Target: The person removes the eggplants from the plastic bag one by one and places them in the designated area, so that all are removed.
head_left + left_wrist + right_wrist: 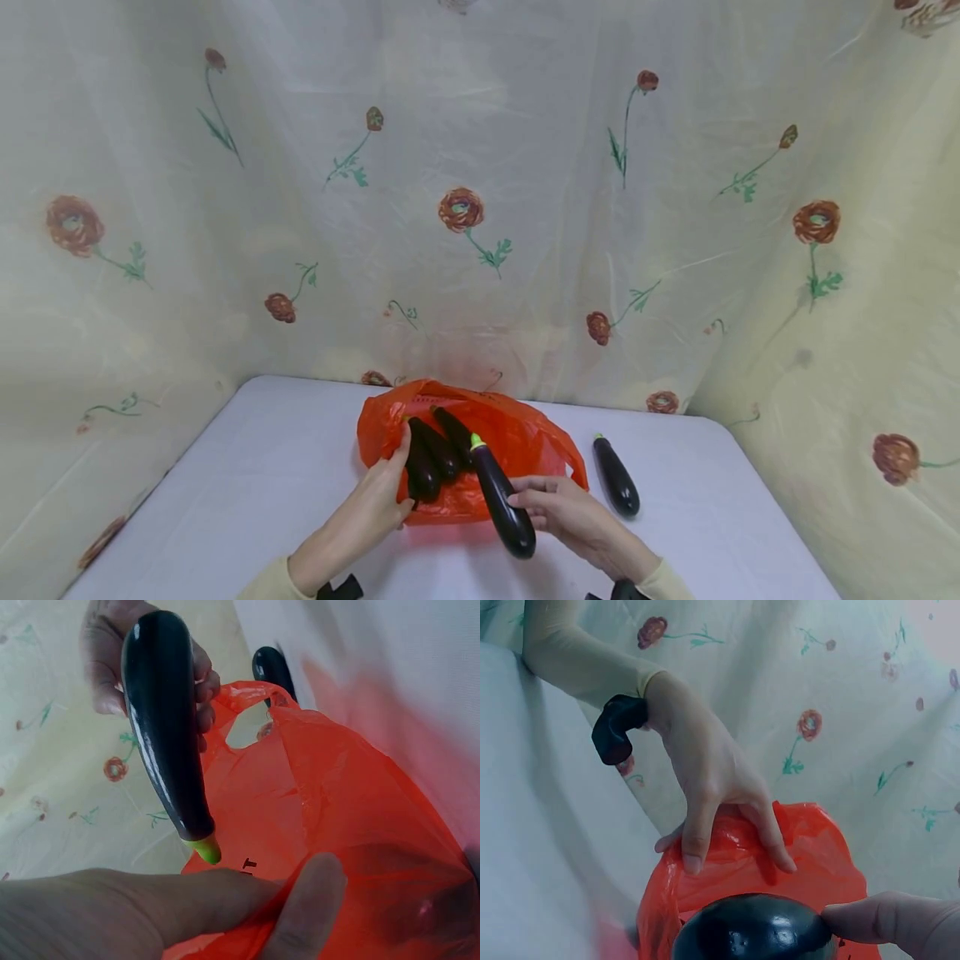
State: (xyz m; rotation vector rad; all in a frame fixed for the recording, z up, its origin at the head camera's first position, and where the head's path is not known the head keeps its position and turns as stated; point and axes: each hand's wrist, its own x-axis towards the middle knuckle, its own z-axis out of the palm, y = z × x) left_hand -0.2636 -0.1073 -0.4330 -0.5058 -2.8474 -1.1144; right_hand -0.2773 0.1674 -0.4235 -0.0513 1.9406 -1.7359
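My right hand (558, 515) grips a glossy dark purple eggplant (504, 504) by its side, its green stem end pointing up over the mouth of a red plastic bag (525, 425). In the left wrist view this eggplant (161, 720) hangs stem down beside the bag's handle. My left hand (381, 492) pinches the bag's left rim between thumb and fingers, holding the mouth apart. Inside the bag lie several more eggplants (438, 447) side by side. The right wrist view shows the rounded end of the held eggplant (754, 930) near the camera, with the left hand (712, 776) beyond.
Another eggplant (617, 477) lies on the white table (300, 450), right of the bag. A flower-patterned sheet (540, 275) hangs behind the table and along both sides. Dark wrist straps (619, 727) sit at the cuffs.
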